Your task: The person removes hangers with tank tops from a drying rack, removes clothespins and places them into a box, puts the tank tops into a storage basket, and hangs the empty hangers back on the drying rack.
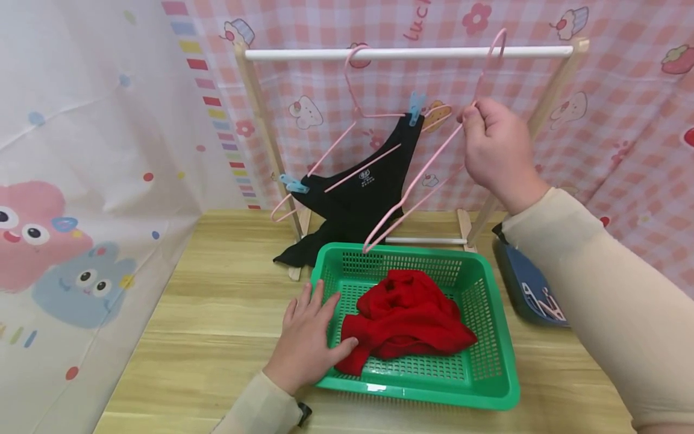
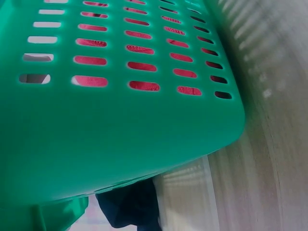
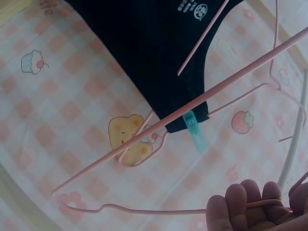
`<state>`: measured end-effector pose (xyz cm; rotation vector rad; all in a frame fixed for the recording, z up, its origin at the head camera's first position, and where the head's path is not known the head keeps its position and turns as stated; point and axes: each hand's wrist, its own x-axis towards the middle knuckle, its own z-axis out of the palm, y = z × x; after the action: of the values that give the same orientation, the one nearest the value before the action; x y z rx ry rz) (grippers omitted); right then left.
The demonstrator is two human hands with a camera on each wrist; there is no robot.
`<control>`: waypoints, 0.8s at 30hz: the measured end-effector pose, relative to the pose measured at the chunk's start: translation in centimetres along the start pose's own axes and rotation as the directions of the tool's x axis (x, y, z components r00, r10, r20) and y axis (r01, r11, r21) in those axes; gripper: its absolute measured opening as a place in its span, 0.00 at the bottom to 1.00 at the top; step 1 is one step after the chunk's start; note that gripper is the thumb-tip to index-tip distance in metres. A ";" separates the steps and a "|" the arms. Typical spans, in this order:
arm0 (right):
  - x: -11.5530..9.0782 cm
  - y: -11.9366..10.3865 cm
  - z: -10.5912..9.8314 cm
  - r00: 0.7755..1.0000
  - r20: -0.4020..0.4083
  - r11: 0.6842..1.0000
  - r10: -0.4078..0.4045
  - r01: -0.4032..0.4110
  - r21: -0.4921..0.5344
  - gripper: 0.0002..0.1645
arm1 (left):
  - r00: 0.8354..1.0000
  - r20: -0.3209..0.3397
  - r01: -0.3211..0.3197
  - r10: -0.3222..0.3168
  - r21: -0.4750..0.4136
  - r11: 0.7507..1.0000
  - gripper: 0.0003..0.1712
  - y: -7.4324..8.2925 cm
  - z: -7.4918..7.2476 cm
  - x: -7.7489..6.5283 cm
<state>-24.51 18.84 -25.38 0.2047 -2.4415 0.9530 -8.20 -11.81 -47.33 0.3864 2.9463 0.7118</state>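
My right hand (image 1: 499,150) grips a pink wire hanger (image 1: 402,204) near its neck, the hanger tilted and its hook up at the white rail (image 1: 423,54). The right wrist view shows the fingers (image 3: 236,199) curled round the wire. My left hand (image 1: 306,343) rests with spread fingers on the left rim of a green basket (image 1: 434,395). A crumpled red cloth (image 1: 412,325) lies inside, near the left thumb. From the rail, on another pink hanger (image 1: 333,149), hangs a black garment (image 1: 368,193), pinned by two blue clothespins (image 1: 415,108).
The rail is part of a stand with wooden legs (image 1: 265,132) on the wooden table (image 1: 217,301). A dark blue tray (image 1: 517,271) with pale clips (image 1: 542,304) sits at the right, partly behind my right sleeve. Patterned curtains (image 1: 640,120) close off the back.
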 end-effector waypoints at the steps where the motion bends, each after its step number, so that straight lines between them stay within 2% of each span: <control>1: 0.1 0.0 0.0 1.000 -0.002 1.000 0.001 -0.001 -0.004 0.25 | 1.000 0.001 0.001 -0.001 0.000 1.000 0.49 0.0 0.0 0.0; 16: 2.1 -0.1 -0.7 1.000 -0.019 0.997 0.024 -0.026 -0.072 0.28 | 1.000 0.003 -0.001 0.001 0.001 1.000 0.48 -0.2 -0.2 0.0; 24: 2.2 1.5 -0.6 0.982 0.105 0.980 0.156 -0.140 -0.143 0.29 | 1.000 0.010 -0.008 0.008 -0.003 1.000 0.49 -0.2 -0.1 0.0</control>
<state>-26.63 20.48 -24.79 0.0310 -2.6475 0.8545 -8.21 -12.01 -47.29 0.4010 2.9359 0.7130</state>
